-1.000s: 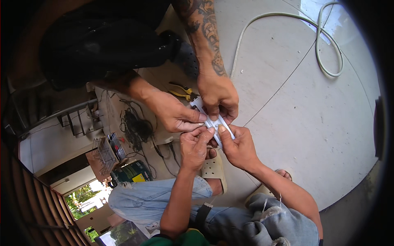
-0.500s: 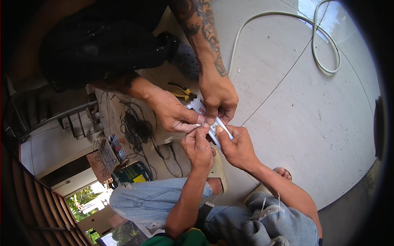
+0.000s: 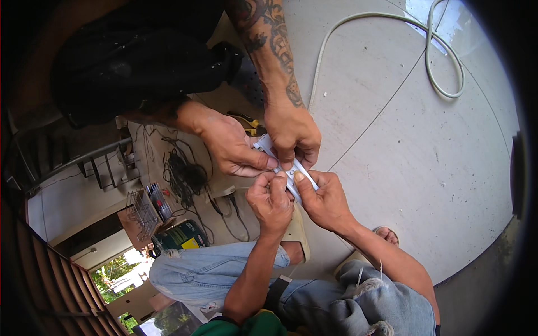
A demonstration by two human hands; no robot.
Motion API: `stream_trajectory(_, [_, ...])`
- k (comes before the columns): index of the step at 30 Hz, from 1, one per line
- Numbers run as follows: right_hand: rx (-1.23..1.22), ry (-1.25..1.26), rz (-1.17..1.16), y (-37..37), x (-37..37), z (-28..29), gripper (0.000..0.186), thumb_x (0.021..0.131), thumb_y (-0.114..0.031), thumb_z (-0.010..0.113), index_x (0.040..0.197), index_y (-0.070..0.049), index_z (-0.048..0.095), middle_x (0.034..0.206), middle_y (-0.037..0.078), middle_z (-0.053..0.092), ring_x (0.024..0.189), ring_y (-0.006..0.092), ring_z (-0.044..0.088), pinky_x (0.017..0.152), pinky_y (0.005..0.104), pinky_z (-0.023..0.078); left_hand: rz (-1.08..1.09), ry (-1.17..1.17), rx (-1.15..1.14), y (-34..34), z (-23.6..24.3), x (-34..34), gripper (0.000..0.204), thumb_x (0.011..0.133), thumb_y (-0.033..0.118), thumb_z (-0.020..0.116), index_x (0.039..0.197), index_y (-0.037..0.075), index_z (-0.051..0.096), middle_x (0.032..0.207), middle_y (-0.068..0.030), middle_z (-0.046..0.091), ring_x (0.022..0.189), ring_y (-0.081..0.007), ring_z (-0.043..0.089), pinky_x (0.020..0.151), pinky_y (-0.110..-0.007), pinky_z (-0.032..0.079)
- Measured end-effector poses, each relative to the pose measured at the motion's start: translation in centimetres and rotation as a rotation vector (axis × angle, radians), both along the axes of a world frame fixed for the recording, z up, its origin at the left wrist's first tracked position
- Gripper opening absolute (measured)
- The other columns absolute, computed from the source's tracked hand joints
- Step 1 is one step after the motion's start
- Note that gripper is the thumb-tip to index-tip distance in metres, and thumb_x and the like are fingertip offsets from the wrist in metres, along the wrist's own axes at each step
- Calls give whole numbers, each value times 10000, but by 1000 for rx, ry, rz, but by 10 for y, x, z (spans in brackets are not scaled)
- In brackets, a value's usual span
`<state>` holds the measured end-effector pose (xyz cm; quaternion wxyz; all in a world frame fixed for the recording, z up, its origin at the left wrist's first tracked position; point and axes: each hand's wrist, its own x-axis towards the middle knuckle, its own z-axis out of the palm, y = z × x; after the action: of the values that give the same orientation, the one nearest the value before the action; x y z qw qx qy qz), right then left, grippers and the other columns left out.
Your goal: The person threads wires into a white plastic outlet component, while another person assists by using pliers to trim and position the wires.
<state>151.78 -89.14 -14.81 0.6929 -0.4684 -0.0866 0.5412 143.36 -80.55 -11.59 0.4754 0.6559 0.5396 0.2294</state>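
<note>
My left hand (image 3: 270,199) is closed, thumb and fingertips pinched at the middle of a white plastic piece (image 3: 290,176) with channels and small holes. My right hand (image 3: 322,199) grips the lower right end of that piece, thumb on top. Another person's two hands hold the upper part: one hand (image 3: 235,148) pinches from the left, the other (image 3: 291,131), below a tattooed forearm, presses its thumb onto the face from above. Their fingers hide much of the piece. Yellow-handled pliers (image 3: 251,126) lie just behind these hands on the floor.
Tangled black cords (image 3: 182,173), a green case (image 3: 178,238) and a wire rack (image 3: 144,215) lie to the left. A pale cable (image 3: 459,78) loops over the tiled floor at the right. The other person's dark-clothed leg (image 3: 123,67) fills the upper left; my jeans-clad knees are below.
My left hand has shifted slightly up and left, its thumb further onto the piece. The other person's hands have moved slightly left with the piece, their fingers still on it.
</note>
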Motion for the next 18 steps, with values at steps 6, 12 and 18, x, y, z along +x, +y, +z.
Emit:
stream_trajectory(6, [35,3,-37,1,-3,0,393,1017,-296,508,799,-2,653,621,-3,584,585,52,498,520,243,416,-25,-39,-3,-3,3,6,241,931,139,590,746,-14,610,533,-6,522,411,-66,458,387,-217,353])
stream_trajectory(12, [0,-1,22,1,0,2,396,1022,-289,499,824,13,661,632,-10,579,627,42,473,544,246,406,-5,-67,-70,-1,8,4,265,927,180,632,744,-9,602,510,-9,528,403,-65,464,383,-222,358])
stream_trajectory(18, [7,-11,-35,2,1,2,409,1013,-295,517,758,5,626,583,29,599,521,74,555,483,257,444,99,-87,-238,-3,17,10,280,953,210,625,777,-6,595,575,-30,565,460,-70,509,404,-220,381])
